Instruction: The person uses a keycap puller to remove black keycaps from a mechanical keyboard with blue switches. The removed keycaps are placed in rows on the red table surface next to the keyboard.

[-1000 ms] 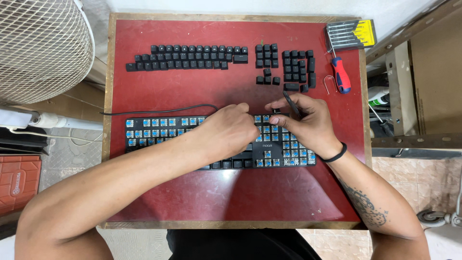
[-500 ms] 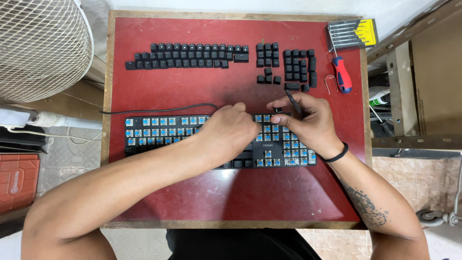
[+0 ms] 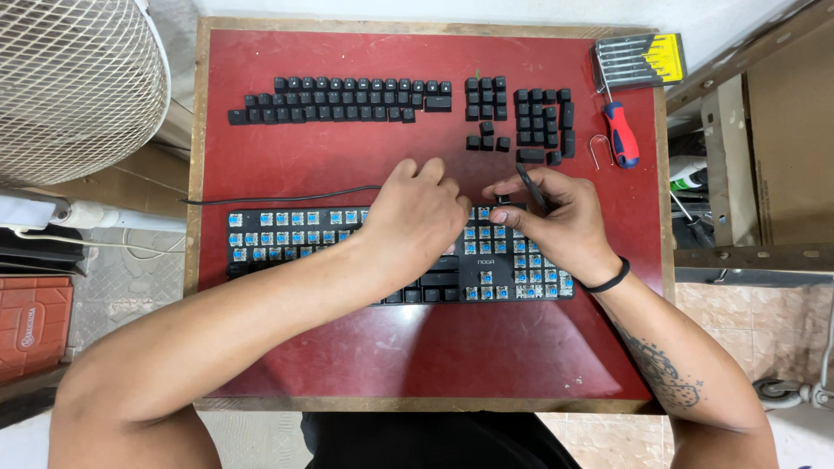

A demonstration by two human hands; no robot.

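A black mechanical keyboard (image 3: 287, 247) with exposed blue switches lies across the red table top (image 3: 434, 347). My left hand (image 3: 415, 217) rests curled over its middle, fingers near the top row. My right hand (image 3: 552, 217) holds a thin black keycap puller, with a small black keycap (image 3: 502, 199) at its fingertips above the keyboard's upper edge. Removed black keycaps (image 3: 347, 100) are laid out in rows at the far side, with a second group (image 3: 521, 122) to their right.
A red-and-blue screwdriver (image 3: 622, 135), a small wire tool (image 3: 599, 149) and a case of small screwdrivers (image 3: 638, 59) sit at the far right corner. A white fan grille (image 3: 69, 87) stands left. The keyboard cable (image 3: 278, 197) runs left. Shelving stands right.
Both hands have shifted slightly toward the far edge of the keyboard; the right hand has lifted a keycap off the top row.
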